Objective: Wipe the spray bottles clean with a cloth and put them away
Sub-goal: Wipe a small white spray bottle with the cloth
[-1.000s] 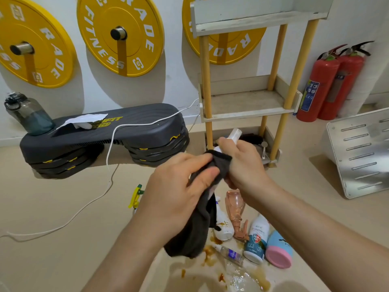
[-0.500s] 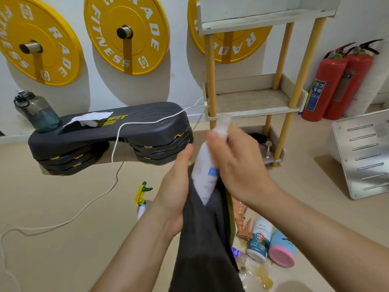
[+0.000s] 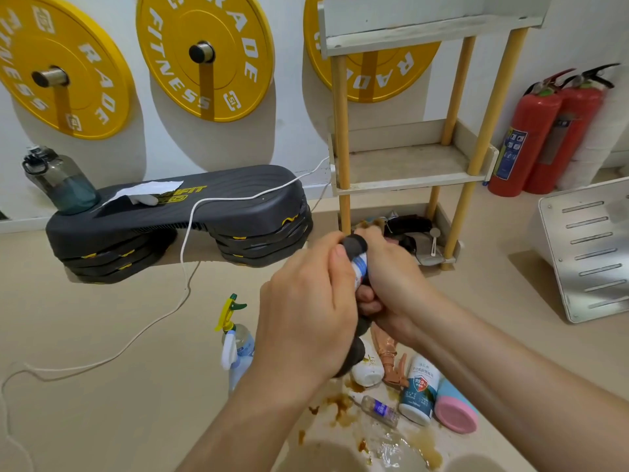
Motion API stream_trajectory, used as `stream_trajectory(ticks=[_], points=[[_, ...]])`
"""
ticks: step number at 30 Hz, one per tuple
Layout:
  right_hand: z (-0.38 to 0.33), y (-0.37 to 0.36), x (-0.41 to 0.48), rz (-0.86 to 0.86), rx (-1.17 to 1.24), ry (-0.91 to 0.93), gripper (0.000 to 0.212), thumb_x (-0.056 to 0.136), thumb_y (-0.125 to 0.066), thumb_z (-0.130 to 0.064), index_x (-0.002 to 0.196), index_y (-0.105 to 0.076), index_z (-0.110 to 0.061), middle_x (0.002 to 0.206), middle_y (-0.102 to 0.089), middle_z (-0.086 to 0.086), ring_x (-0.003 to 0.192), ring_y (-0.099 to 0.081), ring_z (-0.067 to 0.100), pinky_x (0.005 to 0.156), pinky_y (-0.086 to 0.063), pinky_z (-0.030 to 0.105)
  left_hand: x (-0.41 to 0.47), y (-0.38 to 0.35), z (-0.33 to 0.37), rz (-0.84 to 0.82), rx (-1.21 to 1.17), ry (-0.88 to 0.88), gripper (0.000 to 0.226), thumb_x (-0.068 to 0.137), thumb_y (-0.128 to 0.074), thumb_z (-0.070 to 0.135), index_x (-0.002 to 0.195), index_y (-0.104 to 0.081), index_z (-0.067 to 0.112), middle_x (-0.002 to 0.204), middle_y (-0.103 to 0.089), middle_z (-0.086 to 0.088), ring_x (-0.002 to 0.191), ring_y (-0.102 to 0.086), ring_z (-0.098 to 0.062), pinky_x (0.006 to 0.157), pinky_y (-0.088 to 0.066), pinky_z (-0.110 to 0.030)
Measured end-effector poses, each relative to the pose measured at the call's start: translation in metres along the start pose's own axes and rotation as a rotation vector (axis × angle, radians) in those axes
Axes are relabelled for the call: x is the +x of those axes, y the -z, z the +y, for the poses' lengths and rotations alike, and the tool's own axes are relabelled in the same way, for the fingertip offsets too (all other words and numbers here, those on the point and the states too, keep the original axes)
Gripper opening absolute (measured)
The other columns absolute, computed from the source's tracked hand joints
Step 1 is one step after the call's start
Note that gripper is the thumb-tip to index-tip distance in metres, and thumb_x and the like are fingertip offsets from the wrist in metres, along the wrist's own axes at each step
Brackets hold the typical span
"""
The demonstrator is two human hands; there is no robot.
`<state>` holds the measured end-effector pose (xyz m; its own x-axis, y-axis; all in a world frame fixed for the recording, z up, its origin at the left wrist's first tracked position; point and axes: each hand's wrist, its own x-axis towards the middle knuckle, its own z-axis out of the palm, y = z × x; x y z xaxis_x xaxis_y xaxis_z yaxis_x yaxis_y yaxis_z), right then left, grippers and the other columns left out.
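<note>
We hold the spray bottle (image 3: 360, 269) in mid-air before the shelf rack (image 3: 405, 185). Its blue-and-white label shows between the hands, the print too small to read. Left hand (image 3: 306, 315) curls round the dark cloth (image 3: 354, 245) capping the bottle's top, thumb pressed against it. Right hand (image 3: 394, 277) fingers curl round the bottle from the other side. Yellow weight plates (image 3: 204, 56) read "FITNESS"; step platform (image 3: 204, 216) shows "FIT"; a fallen white bottle (image 3: 420, 386) reads "99.9%". Brown spill (image 3: 340, 408) lies below the hands. Beige floor (image 3: 102, 318) runs wide leftward, crossed by a white cable (image 3: 231, 199).
</note>
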<state>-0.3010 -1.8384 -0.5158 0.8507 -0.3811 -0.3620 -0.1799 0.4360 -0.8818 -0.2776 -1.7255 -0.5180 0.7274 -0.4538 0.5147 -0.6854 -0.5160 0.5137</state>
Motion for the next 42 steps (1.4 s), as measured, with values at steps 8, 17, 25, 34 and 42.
stream_trajectory(ticks=[8,17,25,34,42], points=[[-0.014,0.002,-0.005,-0.249,-0.689,0.524,0.049,0.098,-0.034,-0.057,0.105,-0.058,-0.015,0.088,-0.052,-0.005,0.083,-0.052,0.002,0.079,-0.043,0.021,0.014,0.016,-0.007,-0.441,-1.025,0.550,0.052,0.083,-0.052,0.055,0.120,-0.067,0.020,0.107,-0.076,0.001,0.102,-0.071,-0.011,0.088,-0.052,-0.026],[0.004,0.051,0.010,-0.790,-0.899,-0.032,0.031,0.086,-0.072,-0.032,0.113,-0.064,-0.043,0.128,-0.066,-0.004,0.113,-0.063,0.007,0.106,-0.048,0.043,0.024,0.030,-0.029,-0.208,-1.350,0.662,0.044,0.068,-0.083,0.026,0.105,-0.064,0.014,0.083,-0.063,-0.010,0.074,-0.064,-0.022,0.068,-0.057,-0.034],[-0.003,0.079,0.030,-0.514,-1.236,0.061,0.014,0.096,-0.062,-0.033,0.098,-0.076,-0.029,0.097,-0.076,0.000,0.093,-0.069,0.017,0.089,-0.055,0.039,0.029,0.024,-0.055,0.049,-1.138,0.674,0.024,0.089,-0.066,0.018,0.112,-0.059,0.021,0.078,-0.062,0.001,0.068,-0.062,-0.012,0.062,-0.055,-0.029],[0.006,0.024,0.002,-0.181,-0.503,0.530,0.022,0.093,-0.066,-0.022,0.080,-0.079,-0.009,0.112,-0.068,-0.005,0.101,-0.062,-0.002,0.091,-0.044,0.013,0.020,-0.016,-0.064,0.066,-0.862,0.753,0.026,0.091,-0.056,0.048,0.101,-0.063,0.025,0.095,-0.064,-0.002,0.080,-0.063,-0.012,0.073,-0.051,-0.031],[0.054,-0.013,0.011,-0.038,-0.649,0.854,0.046,0.102,-0.035,-0.040,0.144,-0.050,-0.028,0.160,-0.029,-0.016,0.146,-0.017,-0.008,0.120,-0.017,0.021,0.002,-0.037,-0.024,0.080,-1.037,0.597,0.025,0.103,-0.047,0.029,0.111,-0.070,0.022,0.105,-0.075,0.001,0.104,-0.069,-0.016,0.088,-0.053,-0.035]])
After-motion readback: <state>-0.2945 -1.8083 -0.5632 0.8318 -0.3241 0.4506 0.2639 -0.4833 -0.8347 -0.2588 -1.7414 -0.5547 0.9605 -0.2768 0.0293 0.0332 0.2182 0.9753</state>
